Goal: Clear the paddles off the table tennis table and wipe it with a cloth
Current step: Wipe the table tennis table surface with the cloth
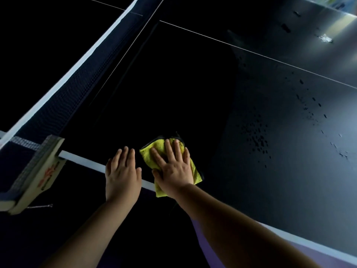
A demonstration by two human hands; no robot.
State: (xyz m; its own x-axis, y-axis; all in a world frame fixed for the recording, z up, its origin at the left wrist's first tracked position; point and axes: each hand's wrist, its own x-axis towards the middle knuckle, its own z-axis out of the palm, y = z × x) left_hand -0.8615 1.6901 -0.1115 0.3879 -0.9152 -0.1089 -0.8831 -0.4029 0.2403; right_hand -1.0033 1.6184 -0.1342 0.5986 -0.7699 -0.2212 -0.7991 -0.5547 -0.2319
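Observation:
A folded yellow cloth (195,173) lies on the dark table tennis table (193,84), close to its white near edge. My right hand (173,167) presses flat on the cloth with straight, spread fingers. My left hand (122,173) rests flat on the table edge just left of the cloth, fingers straight, holding nothing. No paddle is in view.
The net (77,78) with its white top band runs diagonally at the left, clamped by a net post (40,171) at the table's near edge. Dark droplets or marks (257,136) speckle the table surface to the right. A white centre line (251,52) crosses the far side.

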